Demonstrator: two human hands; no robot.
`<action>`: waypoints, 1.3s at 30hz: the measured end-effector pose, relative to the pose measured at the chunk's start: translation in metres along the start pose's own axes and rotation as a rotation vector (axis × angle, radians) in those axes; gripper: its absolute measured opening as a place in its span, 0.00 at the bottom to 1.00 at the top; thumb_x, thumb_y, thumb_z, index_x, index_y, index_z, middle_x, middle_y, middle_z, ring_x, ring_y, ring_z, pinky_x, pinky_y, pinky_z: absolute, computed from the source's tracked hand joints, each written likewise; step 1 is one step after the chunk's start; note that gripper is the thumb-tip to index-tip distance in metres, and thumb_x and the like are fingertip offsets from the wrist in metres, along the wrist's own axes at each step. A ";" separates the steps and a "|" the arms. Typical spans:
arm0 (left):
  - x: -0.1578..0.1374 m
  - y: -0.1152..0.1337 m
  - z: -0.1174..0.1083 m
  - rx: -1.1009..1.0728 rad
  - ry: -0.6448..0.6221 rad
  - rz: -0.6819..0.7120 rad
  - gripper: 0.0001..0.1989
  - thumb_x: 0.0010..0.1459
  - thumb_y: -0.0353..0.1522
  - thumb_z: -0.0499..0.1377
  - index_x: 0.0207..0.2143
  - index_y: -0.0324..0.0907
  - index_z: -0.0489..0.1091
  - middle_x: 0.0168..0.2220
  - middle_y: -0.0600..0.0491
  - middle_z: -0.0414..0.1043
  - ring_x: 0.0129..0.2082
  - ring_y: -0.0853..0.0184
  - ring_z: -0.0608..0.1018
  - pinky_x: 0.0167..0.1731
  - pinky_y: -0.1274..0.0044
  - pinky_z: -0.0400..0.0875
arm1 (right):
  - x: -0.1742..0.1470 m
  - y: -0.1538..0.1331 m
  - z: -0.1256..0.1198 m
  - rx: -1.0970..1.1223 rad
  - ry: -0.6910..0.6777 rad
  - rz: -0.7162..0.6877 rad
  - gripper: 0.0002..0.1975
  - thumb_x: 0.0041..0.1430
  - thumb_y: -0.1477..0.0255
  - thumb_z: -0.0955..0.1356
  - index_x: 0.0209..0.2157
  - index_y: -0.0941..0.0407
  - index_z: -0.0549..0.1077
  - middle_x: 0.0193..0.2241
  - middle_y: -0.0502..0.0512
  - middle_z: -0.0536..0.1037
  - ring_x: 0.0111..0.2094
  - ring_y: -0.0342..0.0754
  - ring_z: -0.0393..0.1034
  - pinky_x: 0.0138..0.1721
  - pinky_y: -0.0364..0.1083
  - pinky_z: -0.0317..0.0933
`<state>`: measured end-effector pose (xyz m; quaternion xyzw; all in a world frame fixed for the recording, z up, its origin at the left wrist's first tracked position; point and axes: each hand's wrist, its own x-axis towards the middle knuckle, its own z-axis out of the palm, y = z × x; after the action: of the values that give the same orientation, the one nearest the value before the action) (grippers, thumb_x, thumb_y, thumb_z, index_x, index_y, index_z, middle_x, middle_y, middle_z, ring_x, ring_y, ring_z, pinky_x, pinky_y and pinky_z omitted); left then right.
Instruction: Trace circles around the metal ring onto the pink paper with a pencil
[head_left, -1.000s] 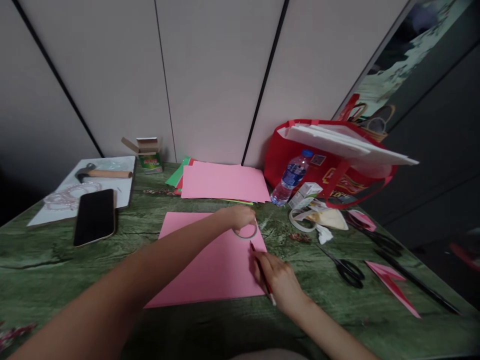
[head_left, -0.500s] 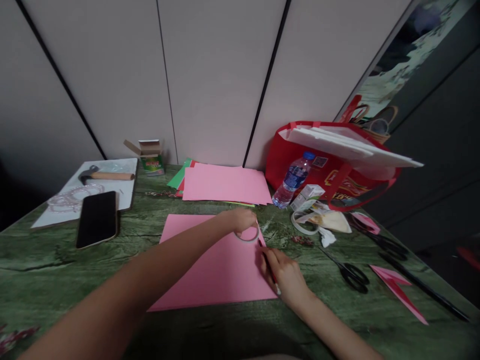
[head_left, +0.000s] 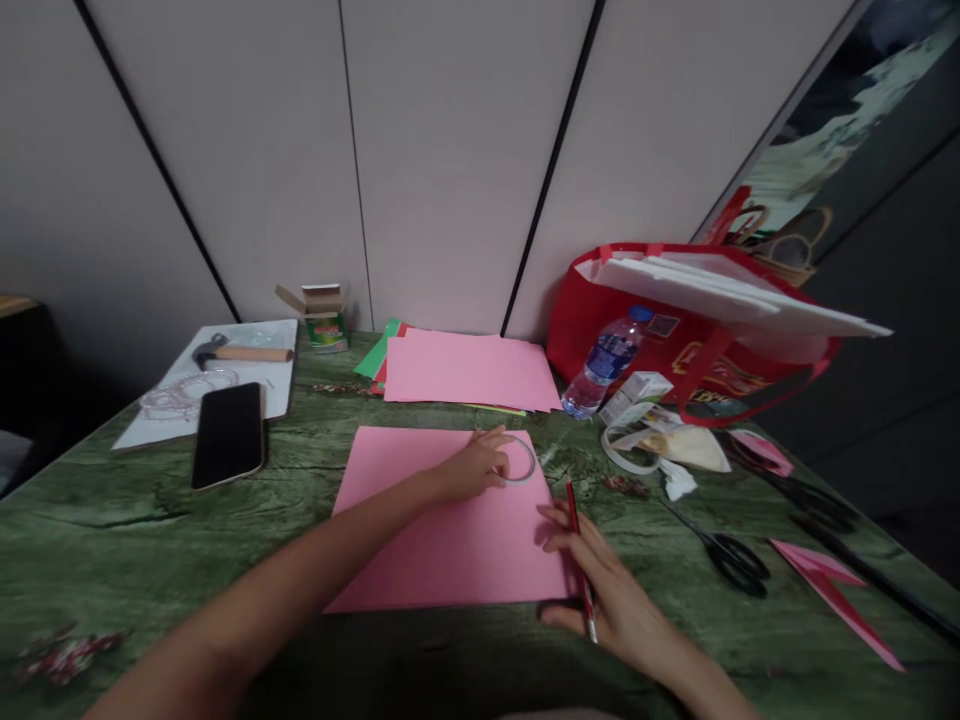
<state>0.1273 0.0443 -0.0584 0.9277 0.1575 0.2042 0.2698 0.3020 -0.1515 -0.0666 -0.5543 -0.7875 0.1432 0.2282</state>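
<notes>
A sheet of pink paper (head_left: 435, 560) lies flat on the table before me. Near its upper right corner sits a thin grey ring (head_left: 531, 470), with pink paper showing through its middle. My left hand (head_left: 476, 468) reaches across the sheet and grips the ring's left side between thumb and fingers. At the sheet's right edge, my right hand (head_left: 604, 590) holds a red pencil (head_left: 576, 520) loosely, its tip pointing away from me and raised off the ring. The fingers of that hand are partly spread.
Pink and coloured sheets (head_left: 472, 370) are stacked behind. On the right are a water bottle (head_left: 604, 365), a red bag (head_left: 574, 320), a tape roll (head_left: 626, 460), scissors (head_left: 731, 560) and folded pink paper (head_left: 832, 590). A phone (head_left: 229, 435) and hammer (head_left: 247, 353) lie left.
My left hand has shifted to the ring's left side, lower than before. My right hand has moved right and toward me with the pencil, away from the ring, its fingers loosening. The view has turned slightly left.
</notes>
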 end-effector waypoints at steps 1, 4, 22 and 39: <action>-0.003 0.000 0.002 -0.023 0.074 -0.028 0.06 0.50 0.24 0.63 0.25 0.39 0.68 0.53 0.47 0.66 0.58 0.56 0.63 0.55 0.62 0.57 | 0.000 0.002 0.002 0.023 0.009 0.030 0.23 0.53 0.58 0.69 0.47 0.53 0.65 0.59 0.64 0.58 0.62 0.61 0.47 0.57 0.60 0.51; -0.013 -0.002 -0.003 -0.052 0.215 -0.087 0.04 0.56 0.25 0.56 0.29 0.39 0.66 0.50 0.44 0.67 0.54 0.59 0.67 0.50 0.64 0.63 | 0.002 0.003 0.008 0.070 0.048 0.082 0.20 0.55 0.59 0.67 0.47 0.53 0.63 0.59 0.64 0.57 0.62 0.58 0.48 0.58 0.58 0.51; -0.060 0.043 0.018 0.084 0.056 0.229 0.04 0.58 0.28 0.57 0.30 0.39 0.63 0.46 0.43 0.66 0.57 0.59 0.61 0.55 0.64 0.61 | 0.014 0.008 0.005 0.157 0.218 0.088 0.16 0.50 0.63 0.72 0.34 0.52 0.62 0.53 0.61 0.66 0.54 0.56 0.61 0.49 0.54 0.60; -0.066 0.027 0.037 0.039 0.111 0.053 0.17 0.54 0.36 0.62 0.44 0.39 0.66 0.51 0.42 0.62 0.57 0.53 0.59 0.53 0.60 0.62 | 0.070 0.017 -0.017 0.839 0.389 0.264 0.24 0.61 0.50 0.57 0.44 0.52 0.71 0.33 0.55 0.78 0.40 0.51 0.73 0.48 0.52 0.64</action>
<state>0.0921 -0.0201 -0.0906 0.9239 0.1516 0.2592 0.2372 0.3047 -0.0809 -0.0460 -0.5261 -0.5275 0.3700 0.5550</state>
